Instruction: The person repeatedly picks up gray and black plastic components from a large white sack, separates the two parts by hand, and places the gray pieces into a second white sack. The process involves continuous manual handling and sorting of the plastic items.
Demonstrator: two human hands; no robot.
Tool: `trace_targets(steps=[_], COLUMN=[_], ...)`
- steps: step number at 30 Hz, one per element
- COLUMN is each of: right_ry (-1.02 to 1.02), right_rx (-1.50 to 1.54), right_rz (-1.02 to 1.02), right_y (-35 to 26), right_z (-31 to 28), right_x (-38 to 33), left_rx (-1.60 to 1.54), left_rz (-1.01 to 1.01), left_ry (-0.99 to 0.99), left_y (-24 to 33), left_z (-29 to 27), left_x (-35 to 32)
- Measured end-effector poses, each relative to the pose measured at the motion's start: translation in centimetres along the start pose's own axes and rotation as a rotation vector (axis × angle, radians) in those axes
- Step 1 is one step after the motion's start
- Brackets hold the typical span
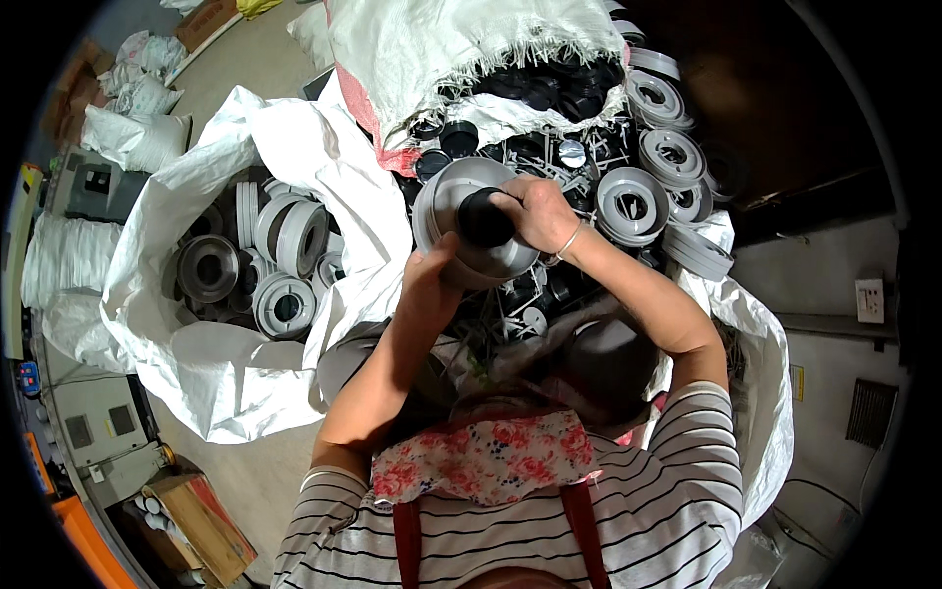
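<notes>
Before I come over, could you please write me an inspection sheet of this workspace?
Surface: mostly hidden under loose black and pale parts; what lies beneath cannot be told.
Job's things: a grey flanged part with a black round piece at its centre.
Clutter: grey rings in an open white sack at left; stacked grey rings at right; woven sack of black parts ahead.
Hands: left hand grips the flanged part's rim; right hand grasps the black piece.
Cables: a dark cable at lower right.
Surroundings: wall socket at right; wooden box at lower left.
</notes>
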State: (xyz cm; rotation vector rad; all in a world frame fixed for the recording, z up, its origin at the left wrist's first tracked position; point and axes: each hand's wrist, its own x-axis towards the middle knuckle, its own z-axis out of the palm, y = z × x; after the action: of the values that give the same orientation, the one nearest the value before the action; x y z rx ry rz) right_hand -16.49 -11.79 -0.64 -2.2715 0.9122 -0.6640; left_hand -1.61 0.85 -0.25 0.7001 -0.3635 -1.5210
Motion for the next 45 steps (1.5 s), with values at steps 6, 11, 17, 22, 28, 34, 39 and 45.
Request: trace_targets(steps=[6, 11, 17, 22, 28, 34, 39, 45], right_ry=[-0.136, -0.258, -0.221, -0.141, -0.144, -0.201, -0.191, -0.038], right_rx=[-0.077, -0.158, -0.505, -0.353, -0.43, -0.245, -0.013, 0.604], right_rz=[-0.114, -0.305, -0.856, -0.942, -1.043, -0.634, -0.342, 0.145], right_y=[-4.3, -5.9, -7.2, -7.5, -8.3, -7.5, -7.1, -5.3], right_z=[-1.0, -2.2, -2.1, -0.8, 0.4, 0.9, 1.4, 3.2], right_x=[-2.9, -4.8, -6.6, -8.1, -9.4, -9.6, -9.4, -9.6], left_rx=[0.345, 0.405, 0.458, 0.493, 0.552, 0.45, 0.377, 0.454], left_rz=[0.02, -0.166, -0.258, -0.334, -0.484, -0.484, -0.446, -0.136], left_ry=[-0.097, -0.052, -0.083, -0.016, -0.042, 0.073, 0.107, -0.029], left_y=[0.5, 3.4, 4.3, 3.7, 4.1, 4.4, 3.0, 1.2], left_z=[-1.2, 0.7, 0.6, -0.5, -1.8, 0.2, -0.3, -1.0], left_x=[-2.8, -5.7, -6.9, -7.2, -7.1, -7.4, -7.9, -8.1])
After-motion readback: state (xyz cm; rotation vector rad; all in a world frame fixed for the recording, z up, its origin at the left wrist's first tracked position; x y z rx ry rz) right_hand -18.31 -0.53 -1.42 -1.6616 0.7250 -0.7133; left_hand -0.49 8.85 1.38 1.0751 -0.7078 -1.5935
